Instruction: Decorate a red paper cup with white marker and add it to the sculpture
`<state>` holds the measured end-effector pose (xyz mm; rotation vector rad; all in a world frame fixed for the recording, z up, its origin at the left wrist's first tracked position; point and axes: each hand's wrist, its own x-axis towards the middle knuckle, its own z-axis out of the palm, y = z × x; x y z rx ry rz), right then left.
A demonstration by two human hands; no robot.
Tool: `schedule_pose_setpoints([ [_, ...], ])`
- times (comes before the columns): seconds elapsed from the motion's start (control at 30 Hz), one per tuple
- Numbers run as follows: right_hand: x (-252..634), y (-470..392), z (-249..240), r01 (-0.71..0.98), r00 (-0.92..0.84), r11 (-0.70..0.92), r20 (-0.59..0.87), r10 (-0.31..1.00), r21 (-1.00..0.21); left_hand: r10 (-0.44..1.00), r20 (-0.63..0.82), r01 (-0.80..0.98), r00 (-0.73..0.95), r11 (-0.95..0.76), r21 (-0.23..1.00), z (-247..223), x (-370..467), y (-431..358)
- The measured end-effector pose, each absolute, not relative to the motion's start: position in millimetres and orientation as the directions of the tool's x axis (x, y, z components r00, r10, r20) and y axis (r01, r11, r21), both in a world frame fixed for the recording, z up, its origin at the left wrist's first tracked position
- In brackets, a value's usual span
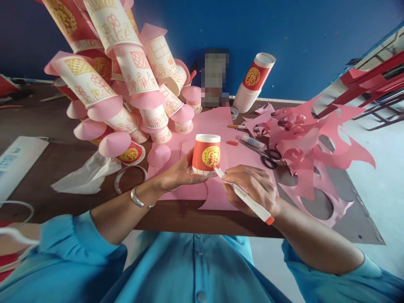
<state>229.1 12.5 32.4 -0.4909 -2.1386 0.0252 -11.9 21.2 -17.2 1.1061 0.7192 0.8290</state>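
My left hand (181, 171) grips a red and white paper cup (202, 153) with a gold emblem, its white rim side facing up. Red strokes show on the white band at the cup's lower edge. In my right hand (252, 185) is a white marker (249, 202) with an orange-red end, its tip touching or very near the lower right of the cup. Both hands are above pink paper (176, 185) on the dark table. An orange-red marker cap (232, 143) lies on the paper just beyond the cup.
Drawn-on paper cups (139, 63) with pink cone roofs are stacked at left. Several nested cups (246, 94) lean at the back. Scissors (268, 158), a glue stick (252, 141) and cut pink scraps (303, 147) lie right. A tape roll (118, 179) and white tissue (85, 174) are left.
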Motion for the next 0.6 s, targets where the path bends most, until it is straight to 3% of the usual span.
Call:
schedule_pose_setpoints([
  [0.6,228.7,10.2,33.9,0.342,-0.513,0.917,0.777,0.365,-0.205,0.854,-0.073,-0.206,0.515,0.206,0.957,-15.2,-12.5,21.6],
])
